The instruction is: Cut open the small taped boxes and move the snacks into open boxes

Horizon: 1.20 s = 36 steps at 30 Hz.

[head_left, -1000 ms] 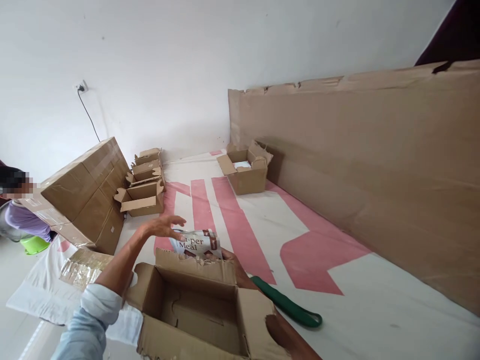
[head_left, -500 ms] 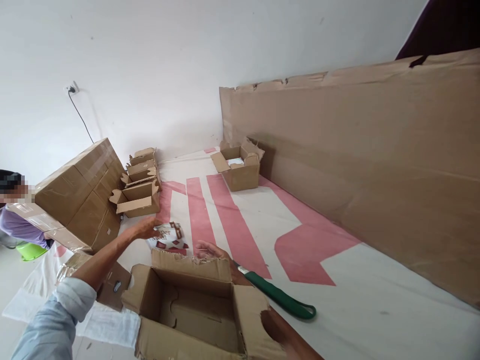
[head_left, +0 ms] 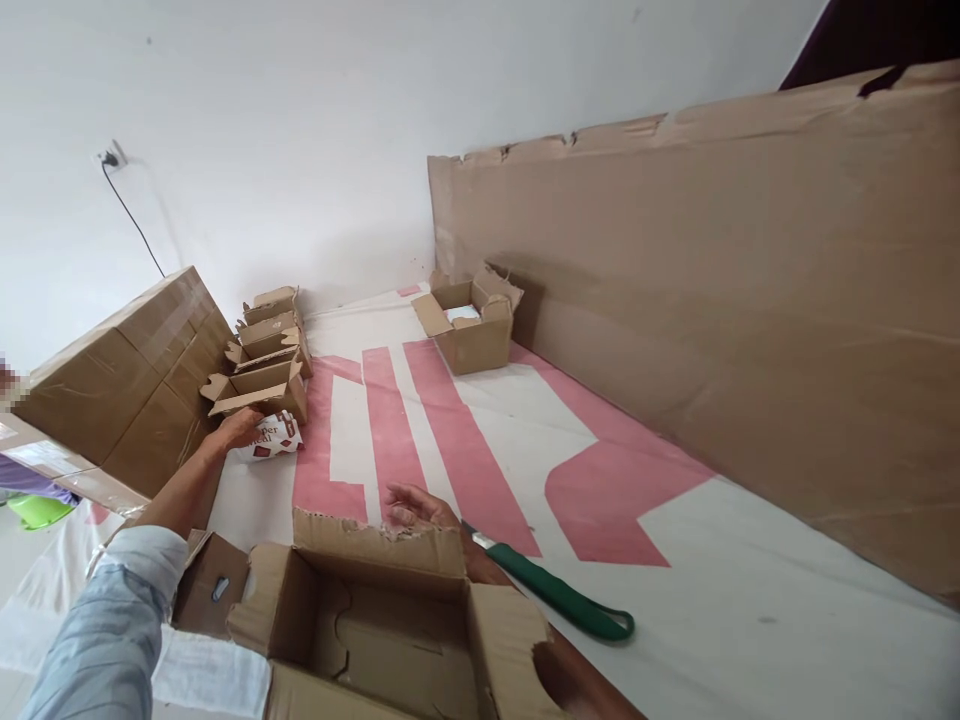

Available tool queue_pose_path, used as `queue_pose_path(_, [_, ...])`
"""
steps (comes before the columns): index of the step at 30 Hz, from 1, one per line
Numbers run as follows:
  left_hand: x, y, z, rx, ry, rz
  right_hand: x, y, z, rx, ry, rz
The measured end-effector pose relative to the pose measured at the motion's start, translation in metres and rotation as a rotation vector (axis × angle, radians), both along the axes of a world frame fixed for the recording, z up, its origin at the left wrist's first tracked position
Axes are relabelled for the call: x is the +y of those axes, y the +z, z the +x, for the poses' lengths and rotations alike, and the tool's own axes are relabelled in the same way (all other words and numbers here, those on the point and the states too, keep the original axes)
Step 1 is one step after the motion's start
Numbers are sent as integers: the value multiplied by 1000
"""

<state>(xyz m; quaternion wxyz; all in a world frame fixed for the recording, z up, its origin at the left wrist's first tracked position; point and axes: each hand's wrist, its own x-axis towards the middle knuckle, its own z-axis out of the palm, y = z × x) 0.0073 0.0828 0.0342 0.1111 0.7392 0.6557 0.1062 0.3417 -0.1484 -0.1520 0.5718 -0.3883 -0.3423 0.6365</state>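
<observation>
My left hand is closed on the near end of a white packet with brown lettering and dark red diamond shapes. It holds the packet in front of the nearest of several open cardboard boxes on the left. My right hand is beyond the torn rear flap of an open, empty cardboard box close to me. Its fingers are loosely bent and apart, with nothing in them. A green-handled knife lies right of that box; its blade is mostly hidden behind my right wrist.
A cardboard box with something white inside stands toward the back. A tall cardboard sheet lines the right side. Large taped cartons stand at left, with part of another person behind them. A white cloth with red print covers the surface.
My left hand has carried the packet left and away from me, toward the row of open boxes. My right hand stays nearly where it was. The view has shifted slightly.
</observation>
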Motion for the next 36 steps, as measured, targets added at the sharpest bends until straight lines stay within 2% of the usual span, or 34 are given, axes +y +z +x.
queue_pose_path(3, [8,2,-2,159,-38,-100,0,-3,0,10,16,6])
queue_pose_path(8, [12,2,4,342,-67,-124,0,-2,1,28,28,26])
queue_pose_path(13, [7,7,13,456,-69,-47,1,-3,2,32,54,28])
queue_pose_path(18, [-1,19,20,517,-12,75,1,-8,2,20,55,58])
queue_pose_path(24, [-23,36,34,530,15,100,5,-4,2,13,53,61])
queue_pose_path(28, [-42,53,48,516,-22,67,2,1,4,-9,61,46])
queue_pose_path(31, [-66,67,63,474,-97,34,0,3,5,-21,73,31])
queue_pose_path(34, [-116,83,78,379,-237,-26,0,2,5,-37,66,22])
queue_pose_path(35, [-139,88,84,321,-320,-77,0,1,6,-45,60,23])
queue_pose_path(36, [-166,92,89,188,-468,-198,0,0,6,-56,53,24])
